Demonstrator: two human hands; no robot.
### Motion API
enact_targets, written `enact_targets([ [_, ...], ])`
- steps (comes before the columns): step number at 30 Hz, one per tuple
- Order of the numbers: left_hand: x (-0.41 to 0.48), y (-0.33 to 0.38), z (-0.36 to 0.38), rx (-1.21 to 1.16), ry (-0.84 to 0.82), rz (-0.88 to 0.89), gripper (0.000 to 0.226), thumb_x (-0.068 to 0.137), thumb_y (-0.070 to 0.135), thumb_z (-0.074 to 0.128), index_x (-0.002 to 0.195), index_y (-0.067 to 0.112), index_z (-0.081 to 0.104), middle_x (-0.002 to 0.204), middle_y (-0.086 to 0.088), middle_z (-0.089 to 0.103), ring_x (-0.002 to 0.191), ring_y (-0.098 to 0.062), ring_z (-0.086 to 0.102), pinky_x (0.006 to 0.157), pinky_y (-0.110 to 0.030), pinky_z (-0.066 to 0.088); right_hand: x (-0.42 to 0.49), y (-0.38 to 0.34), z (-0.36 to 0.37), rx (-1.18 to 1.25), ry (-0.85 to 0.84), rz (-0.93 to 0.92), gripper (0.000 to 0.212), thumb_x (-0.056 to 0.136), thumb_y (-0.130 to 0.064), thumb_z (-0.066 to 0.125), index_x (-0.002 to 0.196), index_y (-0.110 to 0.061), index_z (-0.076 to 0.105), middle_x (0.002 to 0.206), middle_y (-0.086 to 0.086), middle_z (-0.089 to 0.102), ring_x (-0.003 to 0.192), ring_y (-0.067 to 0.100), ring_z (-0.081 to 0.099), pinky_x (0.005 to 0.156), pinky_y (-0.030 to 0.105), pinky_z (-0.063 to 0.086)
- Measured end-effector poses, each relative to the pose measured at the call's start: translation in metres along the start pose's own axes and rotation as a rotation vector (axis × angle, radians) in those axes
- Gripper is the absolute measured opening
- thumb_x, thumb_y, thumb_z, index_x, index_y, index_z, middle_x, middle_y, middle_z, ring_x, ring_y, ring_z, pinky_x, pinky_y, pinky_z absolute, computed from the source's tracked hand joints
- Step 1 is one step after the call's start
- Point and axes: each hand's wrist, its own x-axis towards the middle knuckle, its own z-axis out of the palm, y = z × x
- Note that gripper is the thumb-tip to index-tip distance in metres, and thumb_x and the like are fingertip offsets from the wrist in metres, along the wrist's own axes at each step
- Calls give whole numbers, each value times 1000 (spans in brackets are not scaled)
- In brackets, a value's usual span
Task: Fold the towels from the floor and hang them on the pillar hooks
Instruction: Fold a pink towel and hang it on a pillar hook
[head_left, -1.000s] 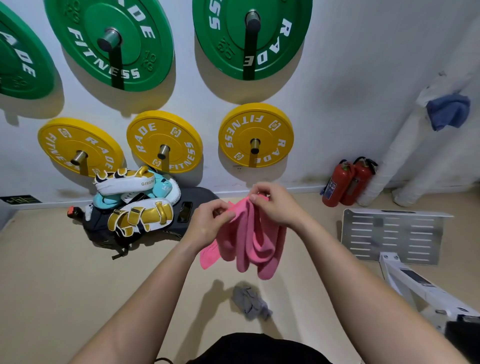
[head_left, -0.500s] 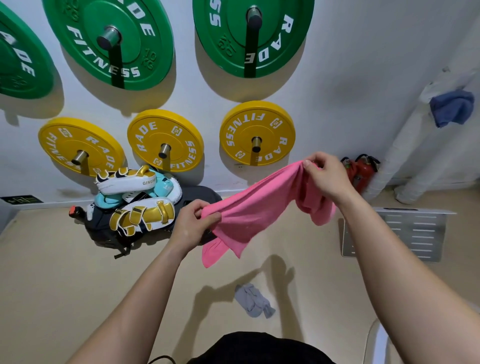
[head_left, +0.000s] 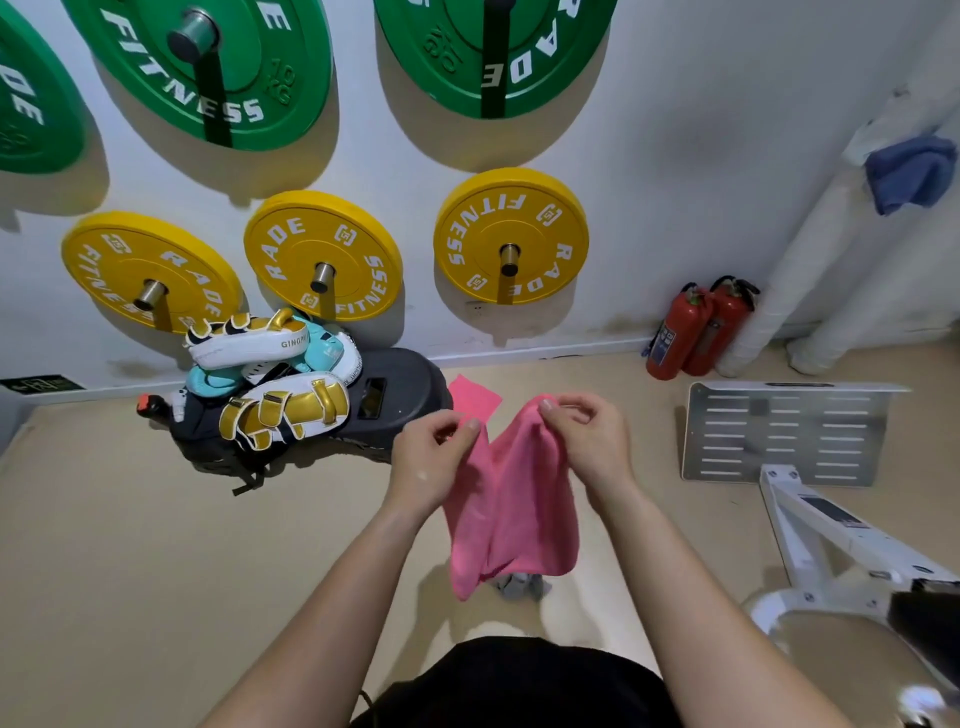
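Left hand (head_left: 436, 453) and right hand (head_left: 589, 441) each pinch the top edge of the pink towel (head_left: 514, 512) in a fingertip grip, above the floor (head_left: 156, 545). Bunched cloth could slip free or fold crooked, dropping onto what seems a grey towel (head_left: 519, 590) below.

floor (head_left: 156, 545): beige | grey towel (head_left: 511, 588) | two fire extinguishers (head_left: 680, 332) | black bag (head_left: 402, 402)
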Motion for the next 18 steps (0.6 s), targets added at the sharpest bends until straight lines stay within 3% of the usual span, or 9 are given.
enact_targets([
  [3,-15,-2,12,-41,3,-53,21,75,45,72,80,25,72,66,-1,68,62,-20,63,67,-51,59,-20,18,15,56,-94,29,6,87,-11,74,86,-5,71,83,14,73,75,19,67,65,33,52],
  [7,-30,-1,19,-161,36,-93,13,84,26,76,86,19,65,60,2,62,53,-21,61,59,-43,55,-29,25,17,33,-193,37,6,88,-12,72,88,-6,73,92,15,73,92,35,69,74,51,59],
  [10,-35,2,19,-224,49,-89,13,89,8,68,96,17,63,64,-8,62,53,-24,62,60,-43,57,-31,24,15,28,-235,19,6,88,-7,71,91,-4,76,92,13,75,85,25,70,78,47,58],
  [12,-37,5,18,-244,52,-97,13,88,3,66,92,15,68,62,-7,62,57,-22,62,62,-39,59,-32,23,15,18,-263,-4,8,88,-5,71,93,-3,77,92,13,76,83,18,69,79,40,57],
  [16,-40,11,14,-270,37,-151,19,82,-4,62,89,10,72,65,-6,62,62,-20,62,60,-30,56,-33,23,15,-7,-301,-48,11,88,-5,71,96,-5,78,94,11,77,94,31,71,88,44,55],
  [18,-41,10,11,-278,-9,-146,24,78,-2,62,93,14,72,66,-6,62,64,-22,61,65,-41,57,-33,22,15,-9,-307,-51,10,88,-8,71,95,-8,79,94,9,77,97,33,70,91,47,54],
])
